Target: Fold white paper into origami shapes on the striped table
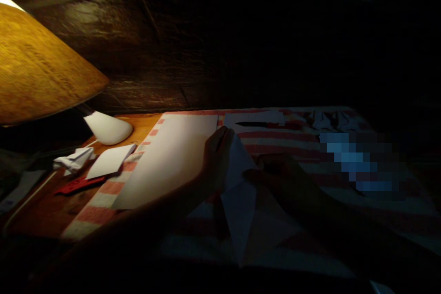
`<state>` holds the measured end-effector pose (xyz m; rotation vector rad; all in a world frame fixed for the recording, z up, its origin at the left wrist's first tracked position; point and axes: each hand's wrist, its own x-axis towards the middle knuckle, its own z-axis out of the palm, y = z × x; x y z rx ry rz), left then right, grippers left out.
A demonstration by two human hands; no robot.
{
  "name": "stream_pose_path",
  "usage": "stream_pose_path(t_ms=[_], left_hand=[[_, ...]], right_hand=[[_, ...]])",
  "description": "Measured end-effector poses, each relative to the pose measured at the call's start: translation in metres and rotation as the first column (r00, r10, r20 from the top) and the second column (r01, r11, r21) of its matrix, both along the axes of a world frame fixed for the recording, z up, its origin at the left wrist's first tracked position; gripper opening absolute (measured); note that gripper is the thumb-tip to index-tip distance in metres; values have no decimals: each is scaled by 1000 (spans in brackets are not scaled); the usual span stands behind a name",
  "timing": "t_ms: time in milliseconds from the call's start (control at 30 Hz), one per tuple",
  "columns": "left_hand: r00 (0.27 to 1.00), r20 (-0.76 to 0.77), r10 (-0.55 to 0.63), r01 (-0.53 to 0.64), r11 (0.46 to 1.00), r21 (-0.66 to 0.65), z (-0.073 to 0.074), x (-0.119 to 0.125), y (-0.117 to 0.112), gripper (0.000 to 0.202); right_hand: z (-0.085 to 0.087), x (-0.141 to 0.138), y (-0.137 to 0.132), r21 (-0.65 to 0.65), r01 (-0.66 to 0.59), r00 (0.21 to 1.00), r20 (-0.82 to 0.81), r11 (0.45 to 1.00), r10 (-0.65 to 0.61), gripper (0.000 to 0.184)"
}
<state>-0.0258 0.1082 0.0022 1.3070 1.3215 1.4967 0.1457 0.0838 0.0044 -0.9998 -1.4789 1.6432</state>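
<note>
A white sheet of folded paper (241,202), pointed at its lower end, is held up between my two hands over the striped cloth. My left hand (217,154) grips its upper left edge with the fingers closed. On the other side, my right hand (272,172) pinches the right edge of the paper between thumb and fingers. Deep shadow covers both hands, so the finer folds are hard to make out. Just left of the paper lies a large white sheet (165,156), flat on the cloth.
A red-and-white striped cloth (103,200) covers much of the wooden table. A dark-bladed knife (253,124) rests on paper at the back. Folded paper shapes (320,121) stand back right. At left are a lamp (44,64), a crumpled-looking paper shape (74,160) and a red-handled object (81,185).
</note>
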Motion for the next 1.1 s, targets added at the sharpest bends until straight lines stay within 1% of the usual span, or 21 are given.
stream_pose_path(t_ms=[100, 233, 300, 367, 433, 533, 600, 667, 733, 800, 867, 1000, 1100], left_hand=[[999, -47, -6, 7, 1000, 16, -1, 3, -1, 34], [995, -94, -25, 26, 1000, 14, -3, 6, -3, 31], [995, -94, -33, 34, 999, 5, -4, 7, -4, 29], [996, -82, -45, 45, 999, -9, -4, 7, -5, 30], [996, -77, -55, 53, 998, -21, -4, 8, -6, 33], [997, -64, -44, 42, 999, -21, -3, 9, -6, 33], [999, 2, -38, 38, 998, -43, -2, 10, -7, 33], [991, 121, -60, 73, 992, -104, 0, 10, -9, 35], [967, 227, -115, 158, 971, -181, 1, 9, -11, 38], [948, 263, -180, 243, 941, -233, 2, 8, -13, 39], [946, 239, -219, 277, 930, -242, 2, 8, -14, 37], [956, 171, -239, 270, 944, -190, 0, 7, -15, 34], [966, 112, -234, 250, 953, -171, -1, 6, -14, 35]], right_hand=[[2, 0, -1, -23, -53, 999, -8, 998, 52, 30], [8, 1, -2, -112, -126, 992, 1, 986, 127, 31], [9, 1, -2, -93, -125, 992, -15, 988, 124, 33], [8, 1, -1, -48, -98, 995, -1, 994, 98, 36], [5, 0, 0, -4, -65, 996, 57, 998, 65, 39], [2, 1, 1, 51, -42, 987, 157, 998, 34, 37], [2, 2, 1, 67, -29, 982, 190, 997, 15, 36], [4, 3, 1, 47, -10, 985, 175, 999, 2, 35], [6, 5, 1, -8, 9, 993, 115, 1000, -8, 33], [8, 6, 2, -66, 28, 998, 52, 997, -25, 31], [9, 7, 2, -106, 42, 999, 15, 993, -40, 30], [9, 6, 3, -142, 41, 999, -6, 989, -42, 29], [8, 6, 4, -114, 21, 999, 42, 993, -16, 32]])
